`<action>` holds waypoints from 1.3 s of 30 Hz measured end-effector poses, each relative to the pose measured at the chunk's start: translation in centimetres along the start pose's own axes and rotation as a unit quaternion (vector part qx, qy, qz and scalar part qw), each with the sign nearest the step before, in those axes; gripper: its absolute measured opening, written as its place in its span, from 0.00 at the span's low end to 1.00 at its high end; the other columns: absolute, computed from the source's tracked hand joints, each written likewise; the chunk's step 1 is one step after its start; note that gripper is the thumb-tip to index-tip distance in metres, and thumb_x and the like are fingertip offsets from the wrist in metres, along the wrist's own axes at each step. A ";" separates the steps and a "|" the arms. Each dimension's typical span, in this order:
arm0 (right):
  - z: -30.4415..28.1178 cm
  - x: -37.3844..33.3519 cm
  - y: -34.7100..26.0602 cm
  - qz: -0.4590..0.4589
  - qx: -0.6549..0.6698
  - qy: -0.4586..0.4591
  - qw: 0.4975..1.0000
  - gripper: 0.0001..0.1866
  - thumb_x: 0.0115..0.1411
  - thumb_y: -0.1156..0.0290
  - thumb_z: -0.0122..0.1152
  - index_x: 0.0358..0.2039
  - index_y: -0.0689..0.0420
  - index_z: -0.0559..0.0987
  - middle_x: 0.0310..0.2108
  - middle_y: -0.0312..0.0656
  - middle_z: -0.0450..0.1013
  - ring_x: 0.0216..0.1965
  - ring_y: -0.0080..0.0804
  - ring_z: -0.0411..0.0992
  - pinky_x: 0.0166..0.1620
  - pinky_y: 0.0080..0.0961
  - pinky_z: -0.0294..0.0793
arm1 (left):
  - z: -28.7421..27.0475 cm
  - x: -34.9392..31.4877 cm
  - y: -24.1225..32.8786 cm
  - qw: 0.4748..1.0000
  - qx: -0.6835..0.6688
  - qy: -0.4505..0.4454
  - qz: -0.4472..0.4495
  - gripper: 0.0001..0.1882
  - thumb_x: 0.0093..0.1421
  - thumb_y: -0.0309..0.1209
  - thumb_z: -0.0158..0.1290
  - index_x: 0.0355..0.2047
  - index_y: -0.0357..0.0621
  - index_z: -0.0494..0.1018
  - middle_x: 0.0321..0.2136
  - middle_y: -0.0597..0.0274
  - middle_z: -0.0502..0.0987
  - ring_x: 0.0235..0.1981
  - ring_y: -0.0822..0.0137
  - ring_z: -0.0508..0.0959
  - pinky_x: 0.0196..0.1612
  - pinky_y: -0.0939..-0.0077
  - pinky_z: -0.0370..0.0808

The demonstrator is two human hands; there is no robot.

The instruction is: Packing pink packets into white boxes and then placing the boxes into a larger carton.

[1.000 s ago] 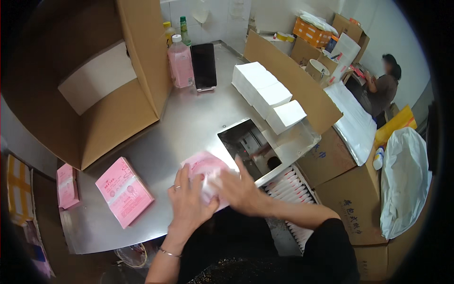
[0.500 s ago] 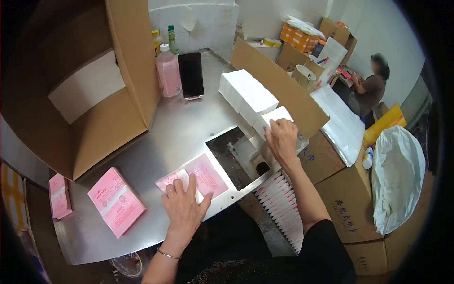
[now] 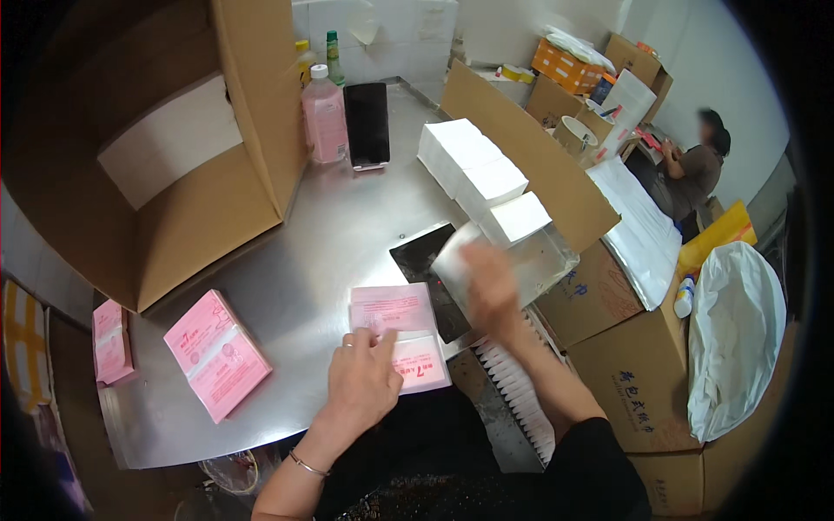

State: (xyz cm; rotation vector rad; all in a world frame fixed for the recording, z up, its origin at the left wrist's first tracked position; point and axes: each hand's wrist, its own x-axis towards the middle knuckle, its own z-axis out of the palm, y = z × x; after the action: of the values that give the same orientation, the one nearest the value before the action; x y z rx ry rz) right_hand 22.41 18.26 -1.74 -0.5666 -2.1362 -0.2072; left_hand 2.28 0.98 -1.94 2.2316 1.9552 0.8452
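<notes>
My left hand [image 3: 363, 375] is at the table's front edge, its fingers closed on a flat pink-and-white plastic packet [image 3: 423, 365]. Another pink printed film piece [image 3: 391, 306] lies just beyond the fingertips. My right hand [image 3: 492, 291], smeared by motion, grips a folded white tissue stack [image 3: 453, 259] above the dark rectangular opening [image 3: 421, 252] in the table. Past that hand, more white tissue stacks [image 3: 469, 161] stand in a row, the nearest one beside a clear plastic block-like piece [image 3: 543, 256].
Pink packet piles [image 3: 217, 356] lie on the metal table [image 3: 330, 234] at left. An open carton [image 3: 208, 195] stands behind them. A phone [image 3: 367, 126] and pink bottle [image 3: 324, 117] are at the back. Cartons [image 3: 651, 391] and a white bag [image 3: 734, 339] fill the right; a person sits beyond.
My right hand has left the tissue row and come nearer with a tissue stack. My left hand has shifted right; the pink packet beneath it is now turned. The view has shifted slightly.
</notes>
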 end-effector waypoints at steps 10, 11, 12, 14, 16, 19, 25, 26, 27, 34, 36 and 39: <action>7.2 0.7 -5.9 0.063 -0.007 -0.233 0.970 0.12 0.58 0.71 0.58 0.43 0.59 0.78 0.40 0.51 0.75 0.46 0.50 0.74 0.61 0.72 0.56 | -1.9 0.8 1.3 0.997 0.023 0.002 -0.067 0.39 0.54 0.32 0.62 0.66 0.46 0.61 0.34 0.52 0.70 0.36 0.53 0.73 0.38 0.60 0.69; 7.3 0.4 -4.0 0.077 -0.004 -0.284 0.956 0.12 0.59 0.70 0.57 0.42 0.58 0.78 0.40 0.51 0.76 0.46 0.49 0.75 0.60 0.68 0.60 | -4.3 0.4 1.3 0.997 0.002 -0.031 -0.071 0.35 0.56 0.27 0.60 0.65 0.45 0.64 0.34 0.53 0.70 0.38 0.54 0.73 0.40 0.60 0.68; 6.5 -0.2 -1.9 0.090 -0.001 -0.334 0.938 0.11 0.59 0.69 0.56 0.42 0.57 0.78 0.39 0.51 0.77 0.45 0.49 0.75 0.59 0.65 0.63 | -4.7 -0.6 0.7 0.997 0.007 -0.029 -0.073 0.35 0.56 0.27 0.60 0.65 0.45 0.64 0.34 0.53 0.70 0.38 0.54 0.73 0.40 0.60 0.68; 5.0 -0.4 -0.7 0.289 0.050 -0.267 0.918 0.10 0.60 0.67 0.55 0.35 0.59 0.80 0.33 0.52 0.79 0.39 0.52 0.79 0.49 0.53 0.76 | -5.1 -3.1 0.0 0.998 0.030 -0.033 -0.032 0.32 0.54 0.26 0.61 0.61 0.45 0.69 0.34 0.55 0.69 0.39 0.56 0.71 0.42 0.61 0.67; 4.1 0.7 1.4 0.293 -0.003 -0.399 0.869 0.11 0.60 0.66 0.56 0.29 0.60 0.81 0.29 0.55 0.79 0.34 0.56 0.79 0.37 0.45 0.80 | -4.9 -3.3 -0.1 0.999 -0.038 -0.008 -0.006 0.23 0.51 0.23 0.61 0.50 0.45 0.76 0.35 0.55 0.69 0.41 0.55 0.70 0.44 0.60 0.66; 0.8 0.0 -0.2 0.199 -0.041 -0.325 0.924 0.08 0.60 0.70 0.57 0.33 0.60 0.81 0.27 0.53 0.78 0.31 0.53 0.79 0.34 0.47 0.77 | -6.4 -4.5 -1.8 0.997 -0.017 0.076 -0.023 0.11 0.46 0.20 0.58 0.31 0.45 0.73 0.38 0.54 0.71 0.45 0.49 0.71 0.47 0.55 0.66; -3.4 3.0 5.1 0.095 -0.318 -0.072 0.941 0.10 0.60 0.69 0.60 0.40 0.58 0.80 0.30 0.44 0.72 0.38 0.43 0.71 0.45 0.40 0.66 | -12.2 -9.6 -8.4 0.943 0.125 0.178 -0.253 0.13 0.45 0.18 0.50 0.34 0.40 0.70 0.41 0.47 0.71 0.46 0.47 0.71 0.59 0.54 0.63; -3.1 2.2 6.2 0.094 -0.326 -0.070 0.938 0.10 0.60 0.69 0.60 0.40 0.58 0.80 0.30 0.44 0.72 0.38 0.43 0.71 0.45 0.40 0.66 | -12.1 -9.2 -9.3 0.934 0.167 0.125 -0.290 0.13 0.46 0.19 0.50 0.35 0.40 0.70 0.40 0.50 0.72 0.47 0.47 0.71 0.62 0.53 0.60; -2.5 1.1 7.4 0.119 -0.306 -0.058 0.943 0.08 0.60 0.69 0.60 0.36 0.58 0.80 0.29 0.44 0.72 0.39 0.43 0.71 0.45 0.42 0.65 | -12.3 -8.7 -9.9 0.936 0.161 0.128 -0.285 0.13 0.46 0.19 0.50 0.35 0.40 0.70 0.40 0.50 0.72 0.47 0.47 0.71 0.62 0.53 0.60; -1.8 1.5 8.3 0.175 -0.249 -0.044 0.951 0.09 0.60 0.69 0.61 0.26 0.60 0.80 0.30 0.44 0.72 0.38 0.43 0.70 0.41 0.41 0.67 | -11.0 -5.5 -5.5 0.968 -0.053 0.143 -0.197 0.11 0.58 0.18 0.49 0.40 0.41 0.72 0.33 0.52 0.71 0.37 0.51 0.71 0.45 0.61 0.69; -2.0 0.9 8.3 0.188 -0.190 -0.019 0.963 0.08 0.60 0.69 0.60 0.27 0.60 0.80 0.30 0.44 0.72 0.39 0.43 0.70 0.41 0.42 0.67 | -6.7 -2.5 -2.7 0.989 -0.048 0.123 -0.070 0.09 0.59 0.17 0.50 0.40 0.39 0.73 0.32 0.52 0.70 0.34 0.52 0.71 0.38 0.63 0.70; -2.5 0.1 9.0 0.203 -0.196 -0.012 0.959 0.07 0.59 0.70 0.60 0.29 0.59 0.81 0.31 0.44 0.72 0.39 0.44 0.70 0.41 0.42 0.67 | -1.5 -0.7 -1.3 0.996 -0.075 0.053 0.014 0.11 0.56 0.18 0.53 0.41 0.38 0.75 0.32 0.51 0.71 0.35 0.52 0.72 0.40 0.59 0.68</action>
State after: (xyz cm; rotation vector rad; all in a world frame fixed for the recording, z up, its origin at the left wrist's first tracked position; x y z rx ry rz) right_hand 28.37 25.35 -0.74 -1.2271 -1.9573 -0.3961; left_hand 0.43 0.12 -1.42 2.1766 1.8375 1.0948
